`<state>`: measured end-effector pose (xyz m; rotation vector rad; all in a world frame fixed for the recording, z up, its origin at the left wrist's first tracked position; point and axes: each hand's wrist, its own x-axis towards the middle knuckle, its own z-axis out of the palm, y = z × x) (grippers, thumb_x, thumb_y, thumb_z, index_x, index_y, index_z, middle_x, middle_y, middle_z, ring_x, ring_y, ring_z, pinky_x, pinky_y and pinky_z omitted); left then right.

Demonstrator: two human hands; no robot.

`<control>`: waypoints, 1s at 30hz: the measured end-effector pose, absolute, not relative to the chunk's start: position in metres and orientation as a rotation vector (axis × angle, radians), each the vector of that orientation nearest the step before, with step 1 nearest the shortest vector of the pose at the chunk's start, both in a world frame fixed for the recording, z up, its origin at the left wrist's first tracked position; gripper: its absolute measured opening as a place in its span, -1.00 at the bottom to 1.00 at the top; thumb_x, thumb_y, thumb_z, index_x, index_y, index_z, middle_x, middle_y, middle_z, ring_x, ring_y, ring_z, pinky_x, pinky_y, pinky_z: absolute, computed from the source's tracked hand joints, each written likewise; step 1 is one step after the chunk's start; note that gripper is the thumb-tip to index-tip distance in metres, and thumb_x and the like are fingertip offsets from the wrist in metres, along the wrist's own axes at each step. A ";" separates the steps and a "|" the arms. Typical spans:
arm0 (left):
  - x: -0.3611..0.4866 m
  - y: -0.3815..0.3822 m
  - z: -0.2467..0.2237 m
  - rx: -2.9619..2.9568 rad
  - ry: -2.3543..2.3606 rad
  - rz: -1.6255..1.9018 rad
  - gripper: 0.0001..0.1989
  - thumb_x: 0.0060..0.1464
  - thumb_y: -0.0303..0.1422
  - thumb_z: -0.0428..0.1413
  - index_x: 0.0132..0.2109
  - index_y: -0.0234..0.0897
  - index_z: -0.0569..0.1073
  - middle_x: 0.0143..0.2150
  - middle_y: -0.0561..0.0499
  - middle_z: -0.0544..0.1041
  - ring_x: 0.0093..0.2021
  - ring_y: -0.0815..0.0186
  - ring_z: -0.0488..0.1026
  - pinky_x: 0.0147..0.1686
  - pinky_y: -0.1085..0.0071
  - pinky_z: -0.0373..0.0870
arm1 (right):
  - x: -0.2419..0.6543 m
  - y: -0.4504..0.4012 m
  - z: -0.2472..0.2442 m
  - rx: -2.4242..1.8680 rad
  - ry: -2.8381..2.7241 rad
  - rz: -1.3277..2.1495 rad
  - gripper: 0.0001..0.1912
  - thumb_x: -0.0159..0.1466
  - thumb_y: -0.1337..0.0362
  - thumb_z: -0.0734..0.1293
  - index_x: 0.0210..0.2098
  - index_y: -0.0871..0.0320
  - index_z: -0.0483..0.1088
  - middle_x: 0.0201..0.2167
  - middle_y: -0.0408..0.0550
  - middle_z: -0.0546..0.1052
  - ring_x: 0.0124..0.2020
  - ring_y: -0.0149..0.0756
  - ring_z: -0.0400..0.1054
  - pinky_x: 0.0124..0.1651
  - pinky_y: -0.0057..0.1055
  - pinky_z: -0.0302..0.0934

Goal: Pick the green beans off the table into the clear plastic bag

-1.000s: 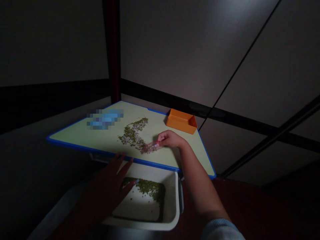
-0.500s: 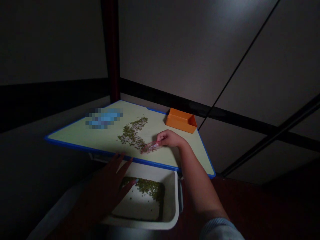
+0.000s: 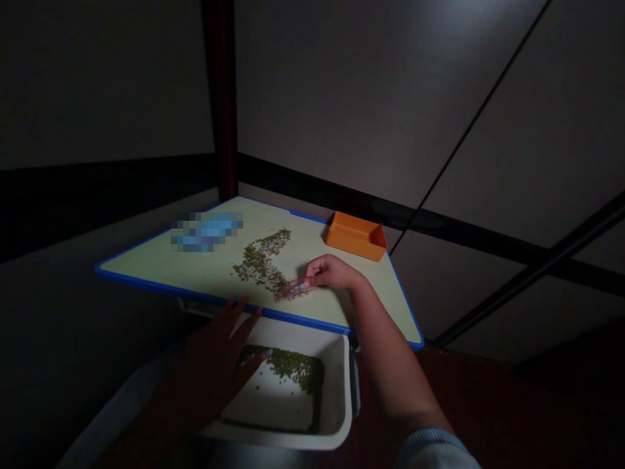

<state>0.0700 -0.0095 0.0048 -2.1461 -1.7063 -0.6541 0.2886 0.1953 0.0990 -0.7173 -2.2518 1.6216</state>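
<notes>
My right hand [image 3: 328,270] pinches a small clear, pinkish plastic piece [image 3: 291,288], whose exact kind I cannot make out. Its far end lies against the board at the lower tip of a scatter of small green beans [image 3: 258,260]. They are spread in a loose, bent patch over the pale board [image 3: 195,270] with its blue rim. In deep shadow, my left hand [image 3: 222,365] has its fingers spread above a white bin [image 3: 344,391], fingertips by the board's near edge. More green beans [image 3: 293,368] lie along the far side of the bin's floor.
An orange open box [image 3: 356,241] stands at the board's back right corner. A blurred-out blue item [image 3: 208,231] lies at the back left. Dark panelled walls [image 3: 342,98] rise close behind the board, and a dark red post [image 3: 221,98] stands at the corner.
The view has shifted slightly, so the board and bin sit a little further right. Both hands stay nearly where they were, and the right still grips the clear plastic piece.
</notes>
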 end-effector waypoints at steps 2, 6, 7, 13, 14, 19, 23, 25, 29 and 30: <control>0.070 -0.010 0.006 -2.145 -1.708 -0.658 -0.36 0.14 0.05 -0.02 0.25 -0.21 0.33 0.34 -0.23 0.28 0.32 -0.07 0.23 0.16 0.01 0.35 | 0.289 0.195 0.099 -0.720 -2.265 1.613 -0.72 -0.10 0.22 0.54 -0.53 0.26 0.45 -0.58 -0.18 0.48 -0.51 -0.46 0.28 -0.37 -0.49 0.15; 0.070 -0.011 0.008 -2.162 -1.694 -0.660 -0.33 0.13 0.09 -0.02 0.26 -0.19 0.32 0.34 -0.21 0.28 0.32 -0.05 0.23 0.15 0.03 0.37 | 0.291 0.195 0.101 -0.717 -2.299 1.588 -0.75 -0.08 0.22 0.52 -0.53 0.26 0.46 -0.60 -0.18 0.48 -0.51 -0.45 0.28 -0.39 -0.49 0.15; 0.069 -0.011 0.008 -2.157 -1.685 -0.657 -0.33 0.13 0.09 -0.02 0.26 -0.19 0.32 0.34 -0.22 0.28 0.32 -0.05 0.24 0.14 0.05 0.38 | 0.291 0.195 0.102 -0.721 -2.304 1.584 -0.77 -0.07 0.23 0.52 -0.53 0.26 0.46 -0.60 -0.18 0.48 -0.52 -0.45 0.28 -0.39 -0.49 0.14; 0.066 -0.011 0.005 -2.143 -1.679 -0.649 -0.37 0.14 0.04 -0.01 0.26 -0.17 0.32 0.33 -0.20 0.30 0.31 -0.02 0.26 0.12 0.07 0.41 | 0.295 0.196 0.104 -0.760 -2.315 1.609 -0.85 -0.08 0.32 0.47 -0.55 0.27 0.46 -0.61 -0.19 0.47 -0.54 -0.47 0.27 -0.41 -0.52 0.11; 0.066 -0.011 0.004 -2.137 -1.680 -0.644 -0.37 0.15 0.04 -0.02 0.26 -0.17 0.31 0.33 -0.20 0.31 0.31 -0.02 0.26 0.11 0.07 0.41 | 0.296 0.196 0.105 -0.764 -2.321 1.606 -0.86 -0.08 0.33 0.47 -0.55 0.27 0.46 -0.62 -0.20 0.46 -0.54 -0.47 0.26 -0.42 -0.52 0.10; 0.064 -0.011 0.000 -2.121 -1.695 -0.639 -0.38 0.15 0.03 -0.02 0.26 -0.17 0.31 0.33 -0.20 0.31 0.31 -0.01 0.26 0.11 0.05 0.42 | 0.301 0.197 0.109 -0.763 -2.258 1.599 -0.81 -0.09 0.29 0.50 -0.56 0.27 0.45 -0.62 -0.19 0.47 -0.54 -0.48 0.27 -0.42 -0.53 0.10; 0.063 -0.011 -0.001 -2.140 -1.669 -0.651 -0.36 0.15 0.06 -0.04 0.26 -0.19 0.31 0.33 -0.23 0.29 0.30 -0.05 0.26 0.11 0.01 0.40 | 0.310 0.199 0.114 -0.794 -2.180 1.607 -0.78 -0.12 0.28 0.52 -0.54 0.27 0.46 -0.59 -0.16 0.51 -0.53 -0.47 0.31 -0.42 -0.53 0.13; 0.063 -0.010 0.000 -2.144 -1.658 -0.659 -0.35 0.15 0.06 -0.04 0.26 -0.20 0.32 0.33 -0.25 0.30 0.29 -0.07 0.27 0.10 0.00 0.41 | 0.318 0.201 0.116 -0.825 -2.158 1.598 -0.80 -0.13 0.31 0.51 -0.54 0.26 0.46 -0.58 -0.16 0.53 -0.52 -0.47 0.33 -0.41 -0.52 0.16; 0.064 -0.009 0.005 -2.161 -1.676 -0.657 -0.34 0.14 0.08 -0.05 0.25 -0.20 0.33 0.32 -0.25 0.31 0.29 -0.08 0.27 0.10 0.00 0.41 | 0.336 0.208 0.119 -0.907 -2.111 1.612 -0.88 -0.09 0.37 0.44 -0.51 0.26 0.47 -0.56 -0.14 0.55 -0.51 -0.44 0.38 -0.40 -0.50 0.21; 0.064 -0.010 0.006 -2.168 -1.679 -0.653 -0.34 0.14 0.08 -0.06 0.25 -0.21 0.33 0.31 -0.26 0.31 0.29 -0.08 0.27 0.10 0.00 0.40 | 0.339 0.209 0.119 -0.935 -2.099 1.597 -0.89 -0.09 0.39 0.42 -0.51 0.26 0.47 -0.56 -0.14 0.54 -0.51 -0.44 0.38 -0.39 -0.50 0.22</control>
